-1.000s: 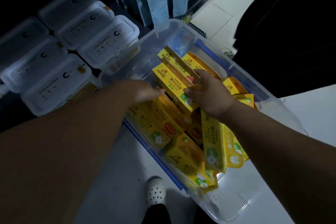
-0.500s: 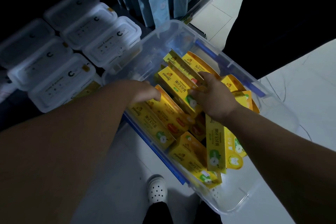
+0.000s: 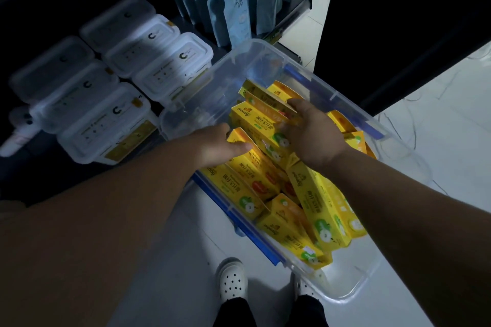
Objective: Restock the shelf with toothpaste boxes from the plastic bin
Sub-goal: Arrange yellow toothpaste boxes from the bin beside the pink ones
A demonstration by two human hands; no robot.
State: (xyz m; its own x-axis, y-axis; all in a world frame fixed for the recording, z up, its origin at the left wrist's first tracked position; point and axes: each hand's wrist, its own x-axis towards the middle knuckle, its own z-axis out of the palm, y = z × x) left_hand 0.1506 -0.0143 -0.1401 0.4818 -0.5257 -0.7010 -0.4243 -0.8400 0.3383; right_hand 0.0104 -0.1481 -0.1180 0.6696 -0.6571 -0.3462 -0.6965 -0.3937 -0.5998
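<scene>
Now both hands are down in the clear plastic bin, which stands on the pale floor at the foot of the shelf, its yellow toothpaste boxes heaped unevenly from the far wall to the near corner. The left hand, which half a second ago lay over the pile, has closed on the raised end of an orange-marked box, thumb across its face and fingers out of sight behind; that box now tilts up from its neighbours. The right hand keeps its curled grip on the green-marked stack by the far wall. A lift looks imminent, though no box has yet left the bin. White lidded containers crowd the shelf's lower level
</scene>
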